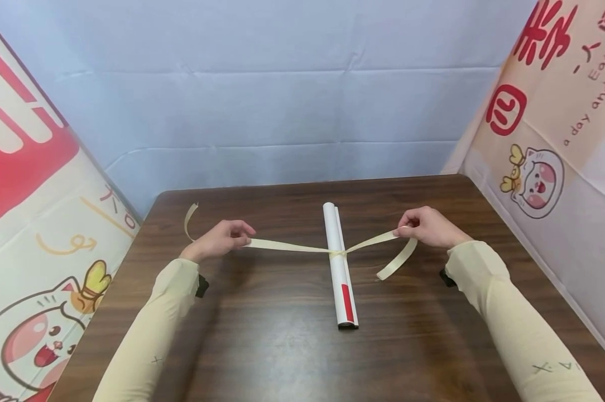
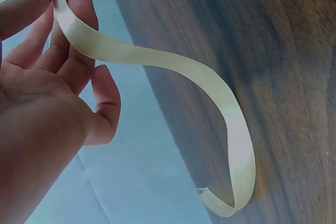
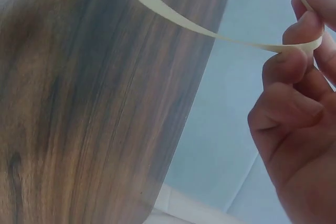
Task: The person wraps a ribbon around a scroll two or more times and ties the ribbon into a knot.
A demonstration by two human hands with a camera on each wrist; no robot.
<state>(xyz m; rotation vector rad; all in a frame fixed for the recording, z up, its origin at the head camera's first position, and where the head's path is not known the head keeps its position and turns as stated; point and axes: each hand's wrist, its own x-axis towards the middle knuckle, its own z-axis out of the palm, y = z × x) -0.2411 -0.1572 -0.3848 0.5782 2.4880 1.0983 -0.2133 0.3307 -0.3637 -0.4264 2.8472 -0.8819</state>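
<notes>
A rolled white sheet (image 1: 335, 279) with a red patch lies lengthwise on the table. Round its middle goes a cream satin ribbon (image 1: 292, 246), crossed over itself on top. To the left, my left hand (image 1: 222, 239) pinches one side of the ribbon between thumb and fingertips. That side's loose tail (image 2: 239, 129) curves down toward the tabletop in the left wrist view. On the right, my right hand (image 1: 428, 226) pinches the other side, whose tail (image 1: 398, 262) hangs below the fingers. Both stretches between the hands and the roll look drawn out, above the table.
The dark wood-grain table (image 1: 262, 346) ends at a pale blue cloth backdrop (image 1: 282, 111). Printed cloth panels with cartoon figures stand along the left side (image 1: 31, 223) and the right side (image 1: 584, 167).
</notes>
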